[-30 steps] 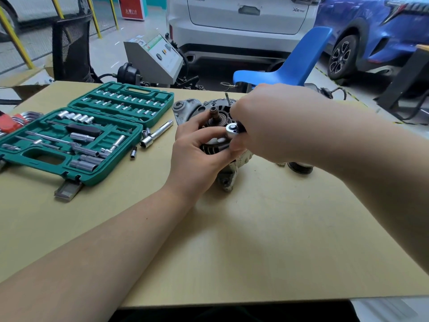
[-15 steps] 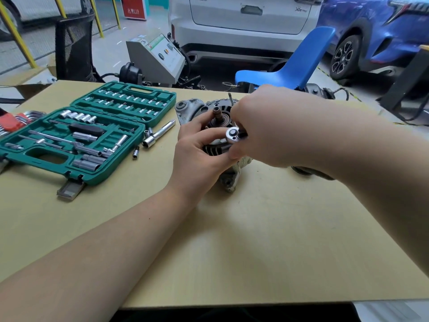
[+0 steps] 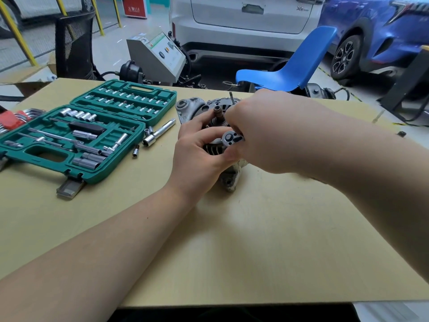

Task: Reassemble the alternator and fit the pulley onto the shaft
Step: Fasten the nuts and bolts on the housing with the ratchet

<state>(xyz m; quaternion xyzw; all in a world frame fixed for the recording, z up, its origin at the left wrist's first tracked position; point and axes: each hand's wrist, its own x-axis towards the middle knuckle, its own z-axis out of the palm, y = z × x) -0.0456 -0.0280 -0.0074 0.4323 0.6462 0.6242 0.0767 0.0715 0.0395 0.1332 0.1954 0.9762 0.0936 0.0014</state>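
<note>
Both hands work together: left hand [image 3: 199, 156] grips grey metal alternator [image 3: 192, 108]; right hand [image 3: 267, 133] holds silver ratchet [image 3: 231, 137], tightening a housing bolt; pulley fitting follows.

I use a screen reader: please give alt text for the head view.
A left hand steadies an alternator on a table while the right hand holds a ratchet on it; an open green socket set lies left.

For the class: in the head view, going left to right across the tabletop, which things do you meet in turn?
Red hex key set → green socket case → loose extension bar → left hand on the alternator → ratchet head → right hand.
</note>
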